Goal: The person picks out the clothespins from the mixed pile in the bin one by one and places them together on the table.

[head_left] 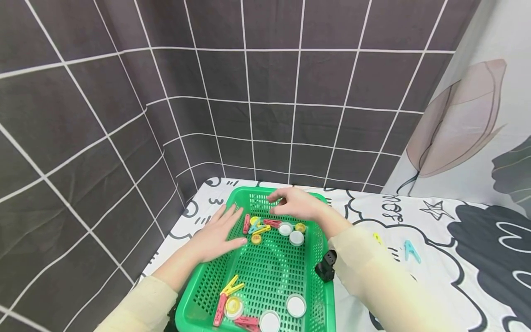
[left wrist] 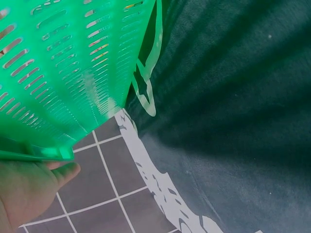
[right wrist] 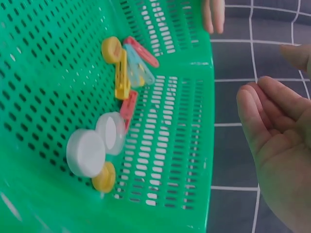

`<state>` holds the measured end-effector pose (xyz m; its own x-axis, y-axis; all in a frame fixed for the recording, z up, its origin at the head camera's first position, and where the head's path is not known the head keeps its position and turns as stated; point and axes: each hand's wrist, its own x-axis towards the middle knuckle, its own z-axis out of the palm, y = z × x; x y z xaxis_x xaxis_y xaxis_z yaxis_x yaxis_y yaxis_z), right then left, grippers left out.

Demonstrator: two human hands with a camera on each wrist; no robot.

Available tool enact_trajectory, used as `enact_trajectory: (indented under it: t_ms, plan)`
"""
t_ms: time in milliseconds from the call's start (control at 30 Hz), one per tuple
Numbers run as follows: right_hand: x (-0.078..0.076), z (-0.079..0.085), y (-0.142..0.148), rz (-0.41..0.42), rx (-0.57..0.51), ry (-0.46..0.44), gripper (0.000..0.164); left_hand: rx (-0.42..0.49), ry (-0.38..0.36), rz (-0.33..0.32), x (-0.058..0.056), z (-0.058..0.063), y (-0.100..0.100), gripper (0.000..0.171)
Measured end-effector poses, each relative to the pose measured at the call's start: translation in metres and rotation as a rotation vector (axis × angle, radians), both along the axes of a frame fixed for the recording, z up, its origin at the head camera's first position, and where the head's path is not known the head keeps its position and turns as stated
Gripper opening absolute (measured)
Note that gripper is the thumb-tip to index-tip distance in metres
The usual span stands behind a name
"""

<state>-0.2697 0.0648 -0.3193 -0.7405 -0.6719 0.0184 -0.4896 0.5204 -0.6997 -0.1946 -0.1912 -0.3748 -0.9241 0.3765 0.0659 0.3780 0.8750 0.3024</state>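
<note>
A dark grey cloth backdrop with white grid lines (head_left: pixel 274 122) rises behind a white cloth printed with black doodles (head_left: pixel 439 276), which bears a green perforated plastic basket (head_left: pixel 257 267). A person in cream sleeves (head_left: pixel 381 281) extends both hands over it. The left hand (head_left: pixel 213 235), its grip wide with fingers spread, holds nothing at the basket's left side; whether it touches the rim cannot be told. The right hand (head_left: pixel 296 203), fingers loosely bent in a narrower grip, holds nothing over the far right part.

Inside the far end lie plastic clothespins: two red (head_left: pixel 246 223), one blue (head_left: pixel 254 226), one yellow (head_left: pixel 261 229). At near left, another yellow clothespin (head_left: pixel 231 287) lies just beyond a red one (head_left: pixel 221 310); a third red (head_left: pixel 247 323) sits to their right. A light blue clothespin (head_left: pixel 412 251) and a partly hidden yellow piece (head_left: pixel 377 238) lie on the cloth, right. Round white plastic caps (head_left: pixel 296 238) number two at far right, three near. Smaller yellow round caps (head_left: pixel 256 239) number three far, one on or in a near-left white cap (head_left: pixel 239 314).
</note>
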Motion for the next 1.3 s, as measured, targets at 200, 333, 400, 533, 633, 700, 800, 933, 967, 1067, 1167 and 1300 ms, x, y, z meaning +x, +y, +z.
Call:
enact_trajectory:
  t_ms: [200, 333, 400, 533, 633, 700, 800, 933, 967, 1067, 1167, 1300]
  plan:
    - [0.004, -0.01, -0.009, 0.029, 0.012, -0.075, 0.05, 0.017, -0.007, -0.003, 0.0, 0.002, 0.001, 0.087]
    - [0.006, -0.017, -0.015, 0.07, 0.038, -0.065, 0.05, 0.024, -0.015, 0.0, 0.001, 0.002, 0.001, 0.086]
    - [0.008, -0.021, -0.02, 0.084, 0.048, -0.035, 0.049, 0.025, -0.015, 0.001, 0.001, 0.002, 0.0, 0.086]
    - [0.012, -0.031, -0.033, 0.131, 0.065, -0.024, 0.05, 0.023, -0.003, 0.006, 0.001, 0.002, -0.005, 0.086]
    - [0.015, -0.039, -0.042, 0.174, 0.083, -0.045, 0.052, 0.03, 0.006, 0.01, 0.002, 0.002, -0.009, 0.084]
    - [0.017, -0.043, -0.046, 0.199, 0.106, -0.048, 0.052, 0.037, 0.006, 0.009, 0.002, 0.002, -0.01, 0.083]
    - [0.02, -0.048, -0.051, 0.231, 0.165, -0.035, 0.051, 0.047, 0.004, 0.005, 0.002, 0.002, -0.01, 0.082]
    - [0.025, -0.052, -0.057, 0.266, 0.225, -0.042, 0.05, 0.052, 0.007, 0.004, 0.001, 0.002, -0.008, 0.083]
    - [0.026, -0.054, -0.058, 0.274, 0.235, -0.054, 0.05, 0.053, 0.007, 0.003, 0.001, 0.002, -0.007, 0.083]
    - [0.03, -0.057, -0.062, 0.298, 0.279, -0.068, 0.051, 0.058, 0.005, 0.0, 0.0, 0.001, -0.006, 0.084]
    - [0.034, -0.061, -0.065, 0.323, 0.322, -0.064, 0.049, 0.065, 0.001, -0.004, -0.001, -0.001, -0.006, 0.082]
    - [0.037, -0.065, -0.068, 0.345, 0.341, -0.087, 0.047, 0.081, -0.005, -0.009, -0.002, -0.003, -0.005, 0.079]
